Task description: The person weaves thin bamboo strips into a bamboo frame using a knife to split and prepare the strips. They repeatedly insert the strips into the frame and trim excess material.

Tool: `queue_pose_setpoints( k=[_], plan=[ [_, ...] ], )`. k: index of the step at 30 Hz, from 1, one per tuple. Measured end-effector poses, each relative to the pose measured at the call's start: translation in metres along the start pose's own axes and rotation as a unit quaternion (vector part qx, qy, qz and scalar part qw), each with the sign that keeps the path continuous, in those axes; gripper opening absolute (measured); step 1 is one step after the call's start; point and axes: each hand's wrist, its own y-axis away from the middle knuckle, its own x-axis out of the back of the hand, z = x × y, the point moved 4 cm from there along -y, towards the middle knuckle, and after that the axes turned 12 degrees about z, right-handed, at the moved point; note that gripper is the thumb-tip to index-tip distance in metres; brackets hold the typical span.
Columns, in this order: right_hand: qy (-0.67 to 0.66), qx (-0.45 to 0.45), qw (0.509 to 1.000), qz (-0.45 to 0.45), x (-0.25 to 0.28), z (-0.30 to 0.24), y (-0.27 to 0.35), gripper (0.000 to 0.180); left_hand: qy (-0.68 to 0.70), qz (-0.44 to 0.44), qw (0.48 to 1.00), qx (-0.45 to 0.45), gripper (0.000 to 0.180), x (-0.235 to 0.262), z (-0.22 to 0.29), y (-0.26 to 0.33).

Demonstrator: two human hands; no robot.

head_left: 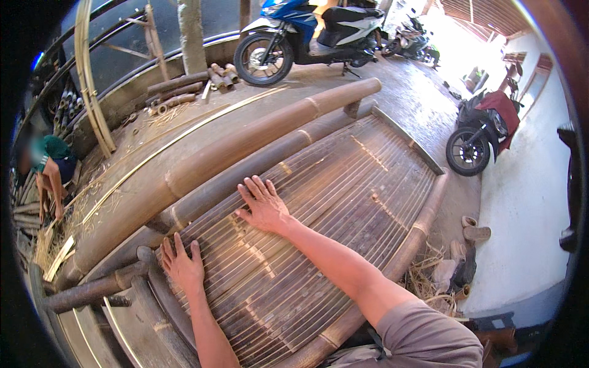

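In front of me stretches a long bamboo bench (343, 178), its seat made of narrow brown slats laid side by side. My left hand (184, 265) rests at the near left end of the slats, beside the dark curved armrest pole (169, 300), fingers apart. Farther along, my right hand (265, 205) lies flat on the slats near the back edge, fingers spread. Neither hand holds anything. A thick bamboo backrest pole (245, 146) runs along the far side, and a rounded bamboo rail (392, 270) edges the near side.
Another person (52, 162) in green bends over bamboo pieces at the left. A blue and white motorbike (307, 40) stands behind the bench; a dark one (485, 132) is by the white wall (521, 214). Cut bamboo (224, 75) and long strips (165, 147) lie on the floor.
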Motion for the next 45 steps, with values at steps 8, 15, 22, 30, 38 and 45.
queue_pose_setpoints(
  k=[8,15,22,30,38,45],
  plan=[
    [-0.042,-0.008,0.999,0.016,0.014,0.001,0.004,0.073,-0.046,-0.028,0.999,0.011,0.065,-0.001,0.006,-0.002],
    [-0.134,-0.055,0.989,0.016,0.062,0.048,0.092,0.069,-0.058,-0.025,0.998,0.007,0.067,-0.005,0.002,-0.002],
    [0.078,-0.268,0.96,0.0,0.191,0.224,0.259,0.079,-0.119,0.015,0.992,-0.04,0.061,0.016,0.036,0.001],
    [0.09,-0.296,0.951,0.014,0.183,0.265,0.295,0.089,0.264,0.046,0.912,-0.311,0.054,-0.06,0.296,-0.002],
    [0.083,-0.283,0.955,0.039,0.193,0.266,0.29,0.088,0.169,-0.033,0.919,-0.354,0.068,-0.183,0.523,-0.013],
    [0.088,-0.282,0.955,0.026,0.194,0.266,0.286,0.086,0.134,-0.028,0.933,-0.333,0.066,-0.211,0.617,-0.002]
  ],
)
